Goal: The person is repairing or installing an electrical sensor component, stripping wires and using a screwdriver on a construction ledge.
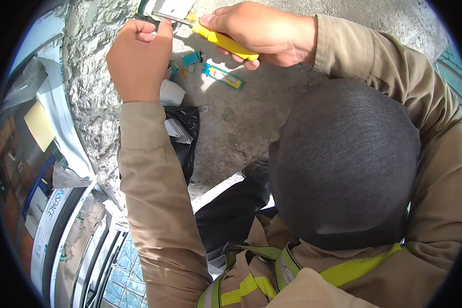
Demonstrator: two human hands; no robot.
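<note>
My right hand point(264, 33) is closed around the yellow handle of a screwdriver point(220, 41), the thumb lying along its top. The metal shaft points left, toward the rough wall edge. Close by the shaft's tip is my left hand point(138, 64), its fingers curled in and the index finger at the shaft. Whatever those fingers pinch, if anything, is hidden. Just beyond the tip, a white piece with a dark green edge point(145, 7) is cut off by the top of the view. A flat teal and yellow package point(223, 76) lies on the concrete below the screwdriver.
A small teal block point(191, 58) sits beside the package. Near my left forearm are a white lump point(172, 94) and a black plastic bag point(194, 126) with grey strips. Rough stone point(90, 87) runs along the left. A large rounded dark grey cloth shape point(346, 164) blocks much of the right.
</note>
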